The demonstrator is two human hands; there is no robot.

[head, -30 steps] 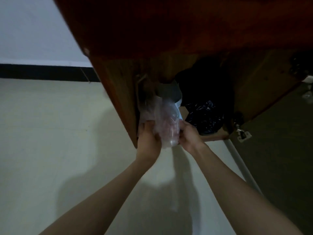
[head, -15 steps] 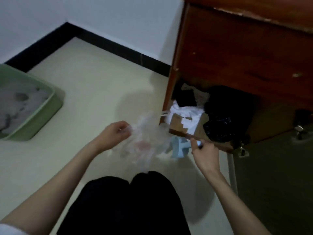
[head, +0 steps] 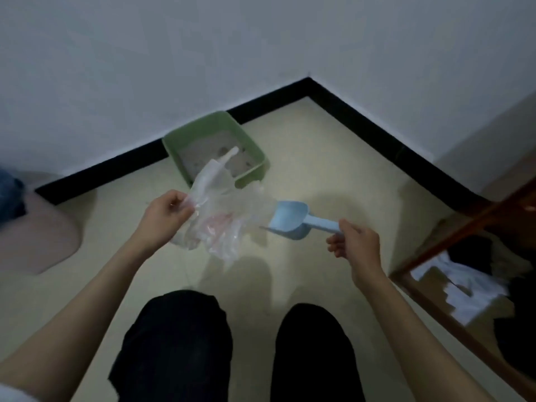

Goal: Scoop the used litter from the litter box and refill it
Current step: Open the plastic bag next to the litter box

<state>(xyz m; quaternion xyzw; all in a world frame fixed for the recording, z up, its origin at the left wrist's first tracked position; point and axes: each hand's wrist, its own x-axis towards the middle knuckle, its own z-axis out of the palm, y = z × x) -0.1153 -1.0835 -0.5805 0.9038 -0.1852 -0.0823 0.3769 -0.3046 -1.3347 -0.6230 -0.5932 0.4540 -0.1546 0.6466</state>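
A green litter box (head: pixel 252 172) with grey litter (head: pixel 203 155) stands on the floor against the wall, ahead of me. My left hand (head: pixel 165 216) pinches a crumpled clear plastic bag (head: pixel 223 224) that hangs in the air in front of the box. My right hand (head: pixel 353 242) grips the handle of a light blue scoop (head: pixel 290 219), whose bowl points left toward the bag. Both are held above the floor, short of the box.
My knees in dark trousers (head: pixel 179 338) are at the bottom. A wooden cabinet (head: pixel 435 309) with white paper (head: pixel 461 294) and dark bags inside stands open at the right. A pinkish mat (head: pixel 37 236) lies at the left. Black skirting (head: pixel 362 120) lines the wall corner.
I have turned from the cabinet toward the litter box. The scoop is out of the cabinet and in my right hand; my left hand carried the bag along.
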